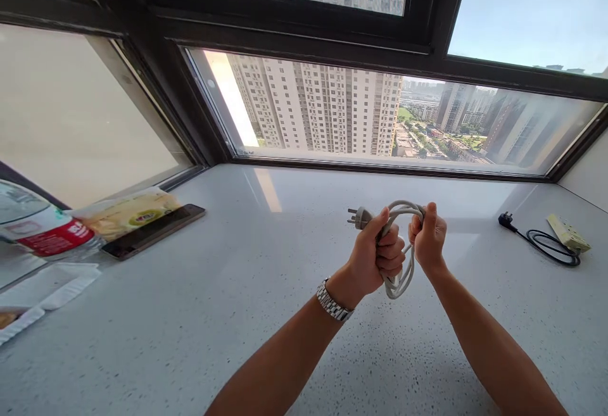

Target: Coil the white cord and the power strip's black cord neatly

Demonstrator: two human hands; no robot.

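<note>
Left hand (373, 254) closed around coiled grey cable (392, 292), plug (363, 218) jutting left; right hand (429, 237) clenched on cable's right side; power strip (567, 232) lying right.

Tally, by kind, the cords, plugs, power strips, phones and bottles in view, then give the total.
Cords: 2 (grey cord, black cord)
Plugs: 2 (grey plug, black plug)
Power strip: 1
Phone: 1
Bottle: 1
Total: 7
</note>
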